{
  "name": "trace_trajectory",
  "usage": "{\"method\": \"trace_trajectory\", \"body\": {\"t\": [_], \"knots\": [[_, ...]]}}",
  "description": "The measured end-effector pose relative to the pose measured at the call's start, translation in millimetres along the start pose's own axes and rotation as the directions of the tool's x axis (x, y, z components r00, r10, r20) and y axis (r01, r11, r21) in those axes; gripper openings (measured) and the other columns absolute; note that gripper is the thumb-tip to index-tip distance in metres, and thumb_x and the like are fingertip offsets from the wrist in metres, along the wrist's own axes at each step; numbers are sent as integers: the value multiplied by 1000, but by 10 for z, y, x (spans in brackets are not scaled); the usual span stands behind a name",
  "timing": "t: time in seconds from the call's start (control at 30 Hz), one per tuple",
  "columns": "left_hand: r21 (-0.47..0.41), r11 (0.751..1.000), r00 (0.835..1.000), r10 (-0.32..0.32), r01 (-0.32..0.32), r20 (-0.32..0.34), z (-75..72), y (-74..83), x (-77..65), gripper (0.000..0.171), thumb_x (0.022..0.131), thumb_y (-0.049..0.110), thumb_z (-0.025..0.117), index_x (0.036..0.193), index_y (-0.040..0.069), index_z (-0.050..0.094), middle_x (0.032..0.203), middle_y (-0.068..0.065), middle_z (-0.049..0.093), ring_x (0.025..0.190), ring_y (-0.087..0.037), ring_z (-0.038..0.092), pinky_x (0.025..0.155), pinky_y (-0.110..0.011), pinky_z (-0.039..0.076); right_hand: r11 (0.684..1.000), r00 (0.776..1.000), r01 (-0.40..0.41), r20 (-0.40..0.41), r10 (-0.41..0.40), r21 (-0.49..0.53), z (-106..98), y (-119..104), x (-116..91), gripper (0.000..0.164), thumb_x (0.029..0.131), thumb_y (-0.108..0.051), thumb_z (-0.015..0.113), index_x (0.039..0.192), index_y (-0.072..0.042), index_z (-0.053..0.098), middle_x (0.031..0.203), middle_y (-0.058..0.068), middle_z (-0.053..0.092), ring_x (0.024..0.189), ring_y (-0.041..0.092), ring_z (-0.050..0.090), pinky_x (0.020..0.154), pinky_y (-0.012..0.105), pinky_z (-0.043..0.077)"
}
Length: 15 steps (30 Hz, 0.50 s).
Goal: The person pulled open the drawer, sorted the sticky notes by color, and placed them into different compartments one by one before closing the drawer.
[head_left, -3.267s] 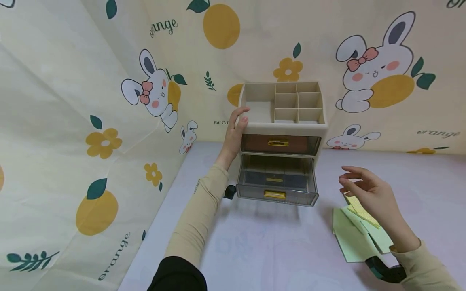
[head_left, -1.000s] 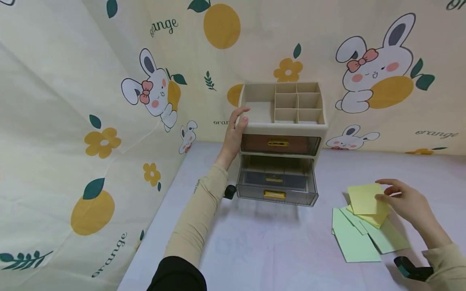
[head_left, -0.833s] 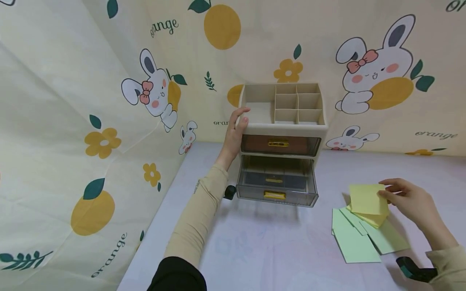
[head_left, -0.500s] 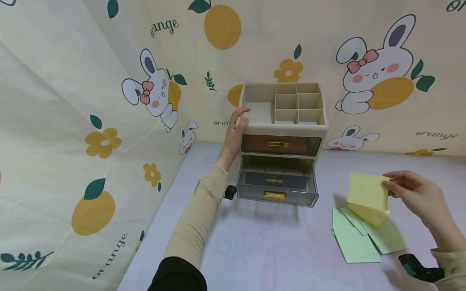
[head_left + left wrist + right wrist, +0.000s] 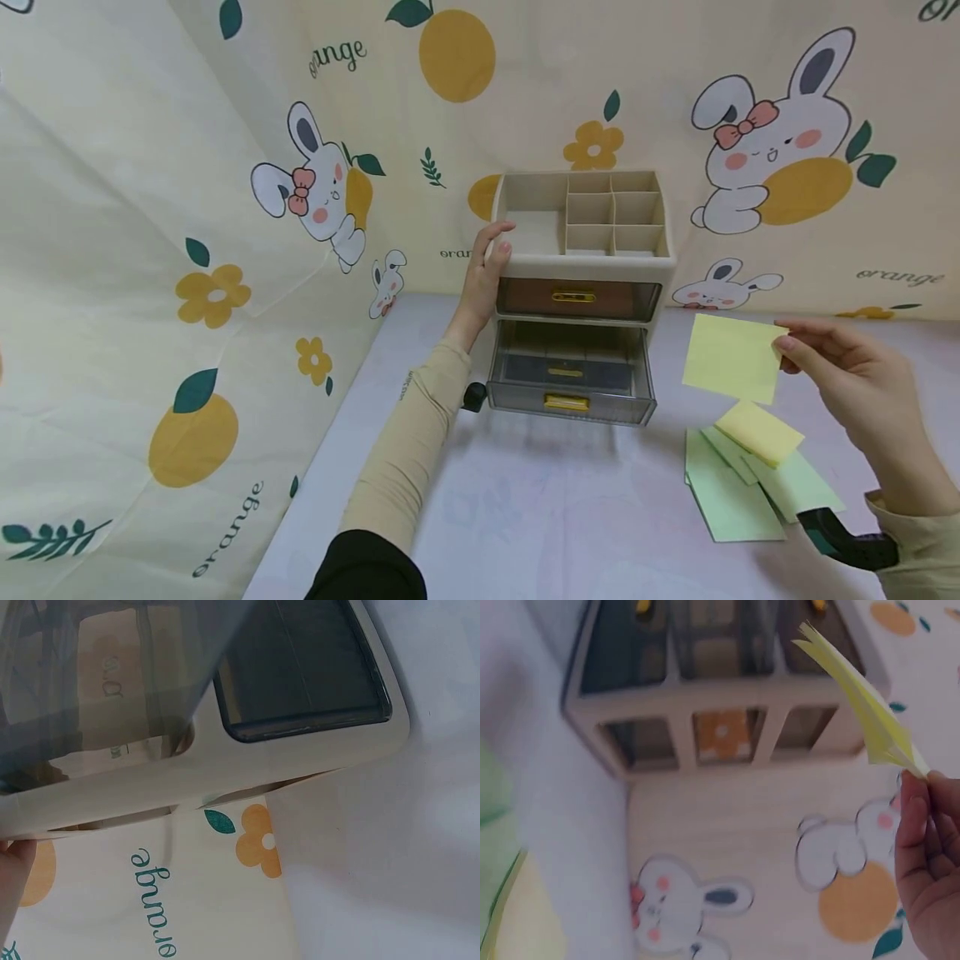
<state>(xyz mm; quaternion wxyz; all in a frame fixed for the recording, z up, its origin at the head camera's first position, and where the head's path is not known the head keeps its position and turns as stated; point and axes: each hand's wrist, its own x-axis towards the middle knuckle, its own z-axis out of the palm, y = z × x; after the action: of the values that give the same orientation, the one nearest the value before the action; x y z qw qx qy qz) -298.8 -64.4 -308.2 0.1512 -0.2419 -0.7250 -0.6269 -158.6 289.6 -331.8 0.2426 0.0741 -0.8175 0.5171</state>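
A cream desk organizer (image 5: 588, 267) with smoky drawers stands at the back of the table. My left hand (image 5: 480, 279) holds its upper left edge, fingers bent over the rim; only a bit of that hand (image 5: 11, 881) shows in the left wrist view. The middle drawer (image 5: 517, 396) is pulled out. At the right, my right hand (image 5: 870, 392) pinches yellow sticky notes (image 5: 731, 358) by their right edge, raised above the pile. Several thin leaves fan apart in these sticky notes (image 5: 866, 712) in the right wrist view. Below lie another yellow pad (image 5: 759, 433) and green sticky notes (image 5: 731, 500).
Divided compartments (image 5: 615, 212) form the organizer's top. Its upper drawer (image 5: 525, 297) is closed. A patterned backdrop (image 5: 525, 83) rises close behind the organizer and along the left side. Black wrist gear (image 5: 847, 542) hangs under the right sleeve, beside the green notes.
My right hand has taken yellow sticky notes off the pile and lifted them up, then slightly left toward the organizer. The left hand and organizer have stayed put.
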Motion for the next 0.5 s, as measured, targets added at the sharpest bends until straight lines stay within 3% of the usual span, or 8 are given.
{"method": "trace_trajectory", "body": {"t": [0.07, 0.13, 0.3, 0.37, 0.5], "knots": [[4, 1000, 1000, -4, 4, -2, -6, -1, -3, 46, 92, 26, 36, 132, 3, 40, 145, -15, 34, 138, -26, 28, 114, -43, 21, 999, 999, 48, -7, -48, 9, 78, -87, 20, 33, 85, 5, 58, 117, 1, 61, 79, -15, 64, 68, -1, 58, 66, 5, 47], [5, 1000, 1000, -4, 4, -2, -11, -1, -7, 46, 92, 25, 36, 132, 3, 40, 145, -16, 34, 138, -26, 28, 113, -44, 22, 993, 997, 76, -15, -75, 91, 168, -169, 43, 34, 84, 7, 58, 117, 4, 60, 80, -12, 66, 69, 1, 59, 67, 6, 48], [11, 1000, 1000, -7, 7, 4, -16, 7, -17, 45, 93, 25, 35, 132, 4, 40, 147, -16, 32, 139, -26, 27, 113, -45, 22, 933, 990, 139, -13, -143, 333, 419, -312, 101, 28, 82, 12, 56, 110, 10, 60, 88, -5, 69, 71, 5, 61, 66, 9, 50], [14, 1000, 1000, -9, 9, 4, -14, 10, -18, 45, 93, 25, 35, 133, 4, 39, 147, -15, 32, 139, -26, 27, 114, -44, 22, 922, 985, 161, -1, -172, 352, 532, -343, 128, 26, 82, 13, 56, 108, 11, 60, 89, -5, 69, 70, 5, 61, 66, 10, 50], [14, 1000, 1000, -11, 11, 4, -7, 16, -14, 46, 93, 25, 35, 133, 4, 39, 146, -14, 33, 139, -26, 27, 114, -43, 21, 949, 979, 184, 38, -200, 258, 778, -397, 173, 22, 82, 12, 58, 103, 10, 61, 84, -12, 68, 67, 2, 61, 63, 11, 50]]}}
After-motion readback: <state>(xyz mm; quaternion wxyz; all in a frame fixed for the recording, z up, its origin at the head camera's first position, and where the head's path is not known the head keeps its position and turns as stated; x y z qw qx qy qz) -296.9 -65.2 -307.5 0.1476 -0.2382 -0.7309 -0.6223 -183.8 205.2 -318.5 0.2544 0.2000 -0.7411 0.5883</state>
